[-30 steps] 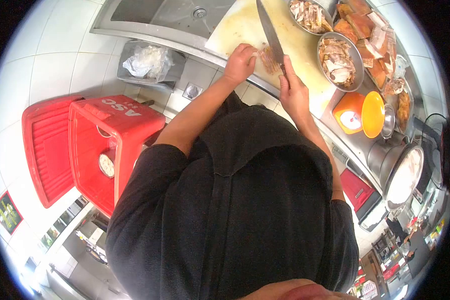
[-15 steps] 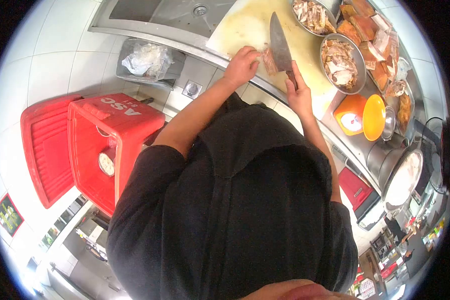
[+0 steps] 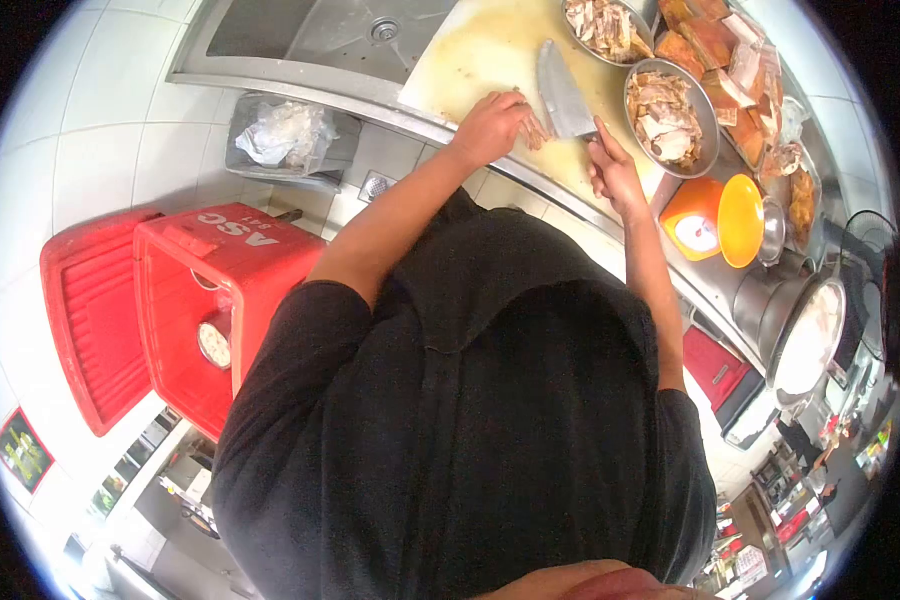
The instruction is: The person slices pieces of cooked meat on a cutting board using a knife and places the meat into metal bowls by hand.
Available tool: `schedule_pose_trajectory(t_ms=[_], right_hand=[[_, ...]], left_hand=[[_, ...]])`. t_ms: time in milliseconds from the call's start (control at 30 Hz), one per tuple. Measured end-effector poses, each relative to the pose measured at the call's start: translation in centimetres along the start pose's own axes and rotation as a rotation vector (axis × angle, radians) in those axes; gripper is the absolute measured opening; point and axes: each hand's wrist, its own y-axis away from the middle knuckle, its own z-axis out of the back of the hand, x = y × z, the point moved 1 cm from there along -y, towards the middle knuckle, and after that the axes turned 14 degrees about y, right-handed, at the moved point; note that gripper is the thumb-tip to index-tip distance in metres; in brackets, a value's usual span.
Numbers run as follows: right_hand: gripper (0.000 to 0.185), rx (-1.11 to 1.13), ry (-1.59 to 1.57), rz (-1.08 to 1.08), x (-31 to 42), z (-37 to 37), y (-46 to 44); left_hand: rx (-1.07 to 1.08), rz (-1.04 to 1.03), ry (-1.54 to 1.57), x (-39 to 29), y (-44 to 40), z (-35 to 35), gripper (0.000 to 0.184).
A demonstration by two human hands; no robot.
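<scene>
My right hand [image 3: 616, 172] grips the dark handle of a large kitchen knife [image 3: 564, 98]. Its broad blade points away from me over a worn, pale cutting board [image 3: 485, 60]. To the left of the blade, my left hand [image 3: 492, 128] is closed, fingers curled over a piece of sliced meat [image 3: 535, 132] near the board's front edge. Part of that meat is hidden under the fingers. Cut meat strips [image 3: 670, 118] fill one metal bowl [image 3: 713, 130] to the right of the knife, and a second bowl [image 3: 568, 22] farther back holds more.
Large browned meat slabs [image 3: 740, 70] are piled at the far right. An orange scale [image 3: 692, 222] with a yellow-orange pan [image 3: 741, 222] stands nearer, beside a metal pot [image 3: 768, 308]. Left are a steel sink [image 3: 340, 40], a lined bin [image 3: 290, 135] and an open red cooler [image 3: 225, 235].
The knife has tilted, showing more of its blade face, and my right hand has turned around the handle. My left fingers have moved farther over the meat. The whole view has shifted slightly.
</scene>
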Motion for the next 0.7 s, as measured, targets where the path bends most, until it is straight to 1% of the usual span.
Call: schedule_pose_trajectory(t_ms=[167,200,267,333,367,433,467,567,600,700], right_hand=[[0.058,-0.058,-0.145,-0.015,-2.8,0.4,1.4],[0.057,-0.012,-0.123,-0.002,-3.7,1.4,1.2],[0.057,-0.213,0.217,0.219,-4.6,0.6,0.8],[0.057,-0.421,0.515,0.538,-4.4,0.0,1.3],[0.058,-0.452,0.565,0.563,-3.0,-1.0,2.3],[0.06,-0.514,0.667,0.61,0.2,-3.2,4.3],[0.06,-0.509,0.71,0.587,1.5,-4.2,4.7],[0.06,-0.473,0.844,0.566,2.2,-6.1,3.6],[0.063,-0.457,0.892,0.553,2.1,-6.4,3.2],[0.059,-0.408,0.999,0.553,1.1,-6.8,2.0]], left_hand=[[0.024,0.016,-0.028,-0.5,-0.4,0.4,0.027],[-0.017,-0.006,-0.005,-0.2,-0.2,0.3,0.028],[-0.1,-0.051,0.039,0.0,-0.2,0.4,0.031],[-0.145,0.028,0.086,-0.3,0.3,0.8,0.033],[-0.165,0.066,0.112,-0.5,0.4,1.1,0.034],[-0.139,0.086,0.119,-0.1,0.7,1.1,0.034],[-0.127,0.096,0.122,0.2,0.8,1.1,0.034],[-0.061,0.1,0.074,0.3,1.0,1.2,0.037],[-0.052,0.101,0.069,0.2,1.0,1.3,0.036],[-0.025,0.1,0.045,0.4,1.0,1.5,0.031]])
